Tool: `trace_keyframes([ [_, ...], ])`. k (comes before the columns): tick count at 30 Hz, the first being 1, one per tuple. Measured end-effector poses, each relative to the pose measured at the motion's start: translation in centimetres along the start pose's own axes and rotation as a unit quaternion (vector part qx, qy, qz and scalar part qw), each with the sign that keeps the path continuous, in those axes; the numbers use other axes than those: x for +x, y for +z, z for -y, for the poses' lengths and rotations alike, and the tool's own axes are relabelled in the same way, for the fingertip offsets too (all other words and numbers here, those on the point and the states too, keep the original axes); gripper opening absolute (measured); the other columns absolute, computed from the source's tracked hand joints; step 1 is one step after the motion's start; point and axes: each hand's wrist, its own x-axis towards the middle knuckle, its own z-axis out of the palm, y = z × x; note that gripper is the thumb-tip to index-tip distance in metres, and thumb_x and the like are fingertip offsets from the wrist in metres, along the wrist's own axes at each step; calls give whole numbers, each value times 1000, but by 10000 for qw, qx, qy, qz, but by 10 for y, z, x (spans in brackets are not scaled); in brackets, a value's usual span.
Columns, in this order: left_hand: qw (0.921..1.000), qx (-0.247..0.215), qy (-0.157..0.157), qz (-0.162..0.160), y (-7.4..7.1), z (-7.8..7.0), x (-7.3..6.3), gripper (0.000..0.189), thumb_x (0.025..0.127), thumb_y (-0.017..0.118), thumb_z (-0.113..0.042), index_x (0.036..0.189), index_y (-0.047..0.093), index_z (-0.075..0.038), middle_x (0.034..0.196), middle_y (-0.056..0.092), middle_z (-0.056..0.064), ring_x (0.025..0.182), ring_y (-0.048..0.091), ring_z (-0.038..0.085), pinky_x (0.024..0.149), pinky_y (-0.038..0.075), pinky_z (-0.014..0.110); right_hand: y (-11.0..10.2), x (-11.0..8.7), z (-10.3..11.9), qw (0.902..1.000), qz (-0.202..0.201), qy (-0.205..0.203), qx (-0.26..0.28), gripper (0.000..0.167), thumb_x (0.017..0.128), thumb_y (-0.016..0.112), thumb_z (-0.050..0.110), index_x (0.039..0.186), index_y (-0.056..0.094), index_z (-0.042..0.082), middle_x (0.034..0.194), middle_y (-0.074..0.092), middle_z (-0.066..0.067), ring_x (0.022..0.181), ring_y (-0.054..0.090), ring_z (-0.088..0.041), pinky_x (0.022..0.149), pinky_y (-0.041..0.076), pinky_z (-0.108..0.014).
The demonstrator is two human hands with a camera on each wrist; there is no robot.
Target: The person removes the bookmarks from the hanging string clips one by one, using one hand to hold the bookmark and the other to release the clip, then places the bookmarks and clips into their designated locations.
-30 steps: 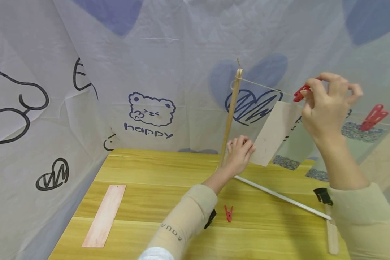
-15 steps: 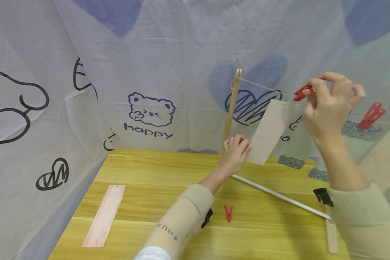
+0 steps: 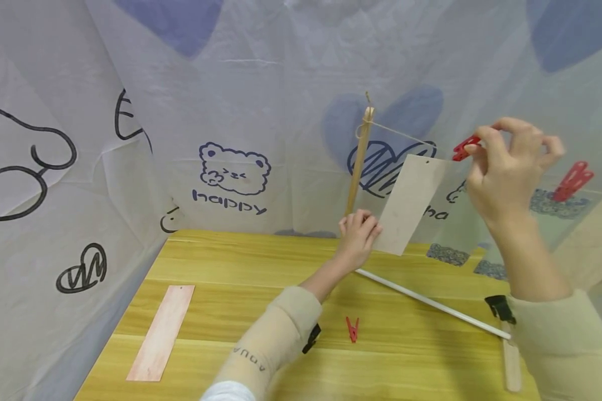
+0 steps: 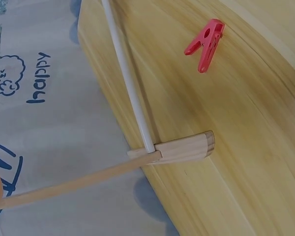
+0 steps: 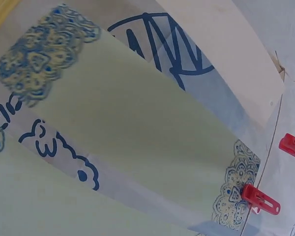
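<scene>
My left hand (image 3: 359,239) grips a plain pale card (image 3: 411,195) by its lower left edge. The card leans to the right, with a small hole near its top. Higher up and to the right, my right hand (image 3: 506,167) pinches a red clothespin (image 3: 465,148) between thumb and fingers. That clothespin (image 5: 294,146) appears apart from the card (image 5: 231,49) in the right wrist view. A thin string (image 3: 401,133) runs rightward from the top of a wooden post (image 3: 359,167), passing near the card's top. The left wrist view barely shows the left hand.
Another red clothespin (image 5: 260,198) clips a green card with blue patterned ends (image 5: 137,113) to the string. On the table (image 3: 231,312) lie a loose red clothespin (image 3: 353,329) and a pinkish card (image 3: 161,334). A white rod (image 3: 431,302) joins the stand's wooden feet (image 4: 184,147).
My left hand has drawn the pale card a little to the left, so its hole now shows. The right hand, still pinching the clothespin, has hardly moved.
</scene>
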Motion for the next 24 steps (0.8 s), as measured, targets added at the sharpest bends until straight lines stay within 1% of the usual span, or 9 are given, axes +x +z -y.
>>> trace_keyframes([
  [5, 9999, -153, 14, -71, -4, 4, -3, 14, 94, 48, -20, 89, 52, -7, 109, 45, 10, 99, 41, 26, 92, 21, 47, -1, -4, 3, 10000, -20, -38, -4, 20, 90, 49, 12, 84, 60, -5, 100, 53, -22, 98, 44, -39, 96, 9, -45],
  [11, 9998, -147, 93, -121, -9, 12, -10, 14, 94, 48, -20, 89, 52, -7, 107, 45, 11, 98, 41, 26, 91, 22, 48, -1, -10, 6, 9999, -63, -113, 66, 22, 90, 51, 14, 83, 60, -5, 99, 52, -22, 95, 43, -40, 94, 9, -47],
  [17, 9996, -123, 173, -190, -11, 20, -19, 34, 97, 34, -34, 89, 52, -7, 107, 46, 12, 98, 42, 28, 90, 22, 47, -3, -20, 2, 9997, 92, -238, 31, 19, 89, 51, 13, 87, 60, -4, 101, 51, -21, 96, 42, -39, 93, 9, -48],
  [21, 9991, -211, 243, -275, -14, 24, -24, 45, 96, 24, -41, 88, 51, -6, 104, 46, 12, 98, 42, 29, 89, 22, 48, -4, -28, -2, 9992, 235, -309, 3, 19, 88, 52, 14, 90, 61, -3, 102, 52, -21, 97, 42, -39, 94, 9, -48],
  [24, 9986, -289, 289, -335, -16, 26, -29, 48, 95, 22, -43, 88, 51, -5, 103, 46, 12, 98, 42, 30, 88, 22, 49, -4, -33, -4, 9990, 316, -329, 23, 20, 88, 54, 16, 92, 61, -2, 103, 52, -20, 98, 42, -39, 94, 9, -48],
])
